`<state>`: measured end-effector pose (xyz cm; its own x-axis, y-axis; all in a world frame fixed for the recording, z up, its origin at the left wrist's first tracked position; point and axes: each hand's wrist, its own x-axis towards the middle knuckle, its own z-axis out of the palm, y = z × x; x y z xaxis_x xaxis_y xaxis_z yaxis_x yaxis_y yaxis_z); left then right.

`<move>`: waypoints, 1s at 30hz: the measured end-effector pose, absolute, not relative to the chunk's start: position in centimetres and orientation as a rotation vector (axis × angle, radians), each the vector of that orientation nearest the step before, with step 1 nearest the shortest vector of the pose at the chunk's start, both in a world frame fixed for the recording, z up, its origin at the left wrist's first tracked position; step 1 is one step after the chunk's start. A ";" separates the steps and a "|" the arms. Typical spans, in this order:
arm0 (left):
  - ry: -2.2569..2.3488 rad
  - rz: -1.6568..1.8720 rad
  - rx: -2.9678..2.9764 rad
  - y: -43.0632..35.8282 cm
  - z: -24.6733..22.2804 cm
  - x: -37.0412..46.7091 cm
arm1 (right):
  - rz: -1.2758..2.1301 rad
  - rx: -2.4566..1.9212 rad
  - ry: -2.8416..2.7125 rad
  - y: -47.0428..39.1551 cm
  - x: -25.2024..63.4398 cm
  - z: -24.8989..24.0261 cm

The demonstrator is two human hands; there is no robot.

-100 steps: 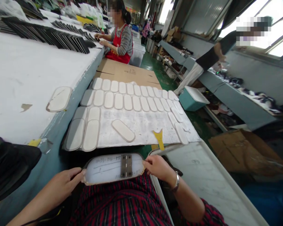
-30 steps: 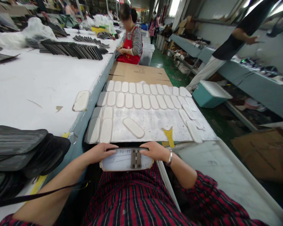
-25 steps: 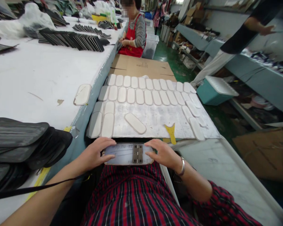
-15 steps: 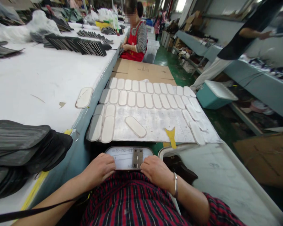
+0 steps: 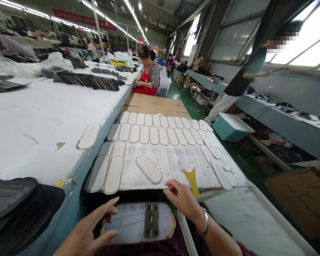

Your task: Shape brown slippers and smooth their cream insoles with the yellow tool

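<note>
An oval plate with a metal hinge (image 5: 140,222) lies at my lap, with faint writing on its pale face. My left hand (image 5: 92,227) is at the plate's left end, fingers spread, the fingertips by its edge. Above the plate's right end is my right hand (image 5: 182,199), with its fingers bent and their tips close to the board's front edge; whether anything small is between them I cannot make out. On the board (image 5: 173,174) in front lie rows of pale oval pieces (image 5: 144,135), a single slanted one (image 5: 149,169) and a yellow forked piece (image 5: 192,180).
Black pieces (image 5: 16,209) are stacked on the white table (image 5: 42,117) at the left, near one pale oval (image 5: 88,136). A person in a red apron (image 5: 149,78) sits ahead. A teal box (image 5: 231,126) and a standing person (image 5: 241,76) are at the right.
The view has tilted up. Both hands have come off the hinged plate's edges: the left has spread its fingers, and the right has risen toward the board.
</note>
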<state>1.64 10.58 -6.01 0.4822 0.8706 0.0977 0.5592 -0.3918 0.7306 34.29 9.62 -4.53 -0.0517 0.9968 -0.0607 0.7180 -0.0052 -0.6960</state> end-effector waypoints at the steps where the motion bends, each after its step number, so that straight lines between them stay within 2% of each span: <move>1: 1.246 0.669 1.984 11.3 -5.9 1.5 | 0.768 -1.847 -1.771 11.4 34.7 -5.9; 4: 1.367 0.704 1.700 14.1 -6.0 1.9 | 0.690 -2.050 -1.910 16.4 34.2 -11.0; 8: 1.341 0.666 1.438 17.5 -8.4 3.2 | 0.565 -2.230 -2.011 20.1 31.8 -16.4; 14: 1.282 0.560 1.304 20.2 -12.5 4.4 | 0.438 -2.308 -2.066 20.6 30.0 -17.7; 20: 1.338 0.682 1.029 21.6 -11.1 7.1 | 0.550 -2.051 -1.998 20.4 31.2 -13.8; 26: 1.092 0.742 1.108 19.3 -6.4 5.5 | 1.196 -1.365 -1.903 14.6 36.7 -4.1; 30: 1.275 0.812 1.209 14.7 -4.8 3.3 | 1.516 -1.130 -1.954 8.8 37.8 -0.3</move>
<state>3.33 14.70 -4.82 0.1728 0.9501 -0.2596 0.1661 0.2317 0.9585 37.82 8.82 -0.33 -0.5817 0.7999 -0.1480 0.3421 0.0754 -0.9366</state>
